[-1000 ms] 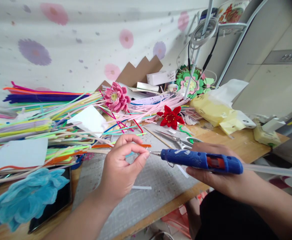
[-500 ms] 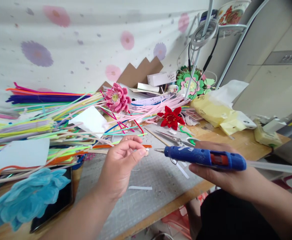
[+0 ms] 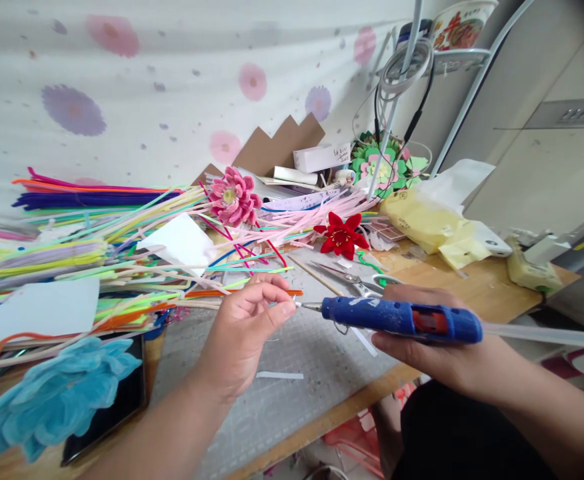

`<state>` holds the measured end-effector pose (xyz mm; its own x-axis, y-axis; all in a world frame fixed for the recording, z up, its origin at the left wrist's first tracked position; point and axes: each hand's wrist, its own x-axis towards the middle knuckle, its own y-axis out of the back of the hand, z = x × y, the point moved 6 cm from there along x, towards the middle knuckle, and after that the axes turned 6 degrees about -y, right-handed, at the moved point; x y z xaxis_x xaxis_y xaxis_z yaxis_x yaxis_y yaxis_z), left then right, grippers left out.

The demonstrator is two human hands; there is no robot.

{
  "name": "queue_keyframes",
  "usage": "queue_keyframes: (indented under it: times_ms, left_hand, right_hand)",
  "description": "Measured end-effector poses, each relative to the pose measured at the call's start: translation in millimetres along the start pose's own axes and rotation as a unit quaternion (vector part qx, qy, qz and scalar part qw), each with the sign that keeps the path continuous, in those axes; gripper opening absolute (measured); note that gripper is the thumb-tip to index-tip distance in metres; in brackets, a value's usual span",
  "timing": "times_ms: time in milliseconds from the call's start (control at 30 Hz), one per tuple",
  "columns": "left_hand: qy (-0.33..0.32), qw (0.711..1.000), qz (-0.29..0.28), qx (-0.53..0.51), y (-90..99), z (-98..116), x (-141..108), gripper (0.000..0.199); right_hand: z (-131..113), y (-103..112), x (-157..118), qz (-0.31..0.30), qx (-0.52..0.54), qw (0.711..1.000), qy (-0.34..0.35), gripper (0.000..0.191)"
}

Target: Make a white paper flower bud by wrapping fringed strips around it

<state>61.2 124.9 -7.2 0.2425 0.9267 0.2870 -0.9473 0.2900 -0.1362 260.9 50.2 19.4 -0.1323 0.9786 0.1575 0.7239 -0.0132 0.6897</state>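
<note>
Between thumb and fingertips my left hand (image 3: 245, 327) pinches a small white piece (image 3: 296, 303), too small to name and mostly hidden by the fingers. My right hand (image 3: 422, 347) is wrapped round a blue hot glue gun (image 3: 372, 316), with a clear glue stick (image 3: 547, 335) coming out of its back end. The gun's metal nozzle points left and appears to meet the white piece. Both hands are above a grey cutting mat (image 3: 322, 400). A narrow white paper strip (image 3: 279, 376) lies on the mat below them.
Scissors (image 3: 352, 280) lie behind the glue gun. A red flower (image 3: 343, 236), a pink flower (image 3: 233, 197) and a blue fuzzy flower (image 3: 57, 393) stand about. Bundles of pipe cleaners (image 3: 37, 263) cover the left side. A yellow tissue pack (image 3: 427, 223) lies at right.
My right hand has brought the glue gun slightly left, so its nozzle is now at the white piece. My left hand has barely moved.
</note>
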Motion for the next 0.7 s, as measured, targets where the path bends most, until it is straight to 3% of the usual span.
queue_keyframes:
  times_ms: [267,700]
  left_hand:
    - [-0.026,0.999,-0.011,0.03,-0.3,2.2,1.1,0.005]
    - [-0.023,0.999,-0.021,0.02,-1.7,2.1,0.6,0.007]
  right_hand:
    - [-1.5,4.7,0.8,0.018,0.026,0.999,0.009,0.01]
    - [-0.1,4.0,-0.5,0.013,0.023,1.0,0.008,0.013]
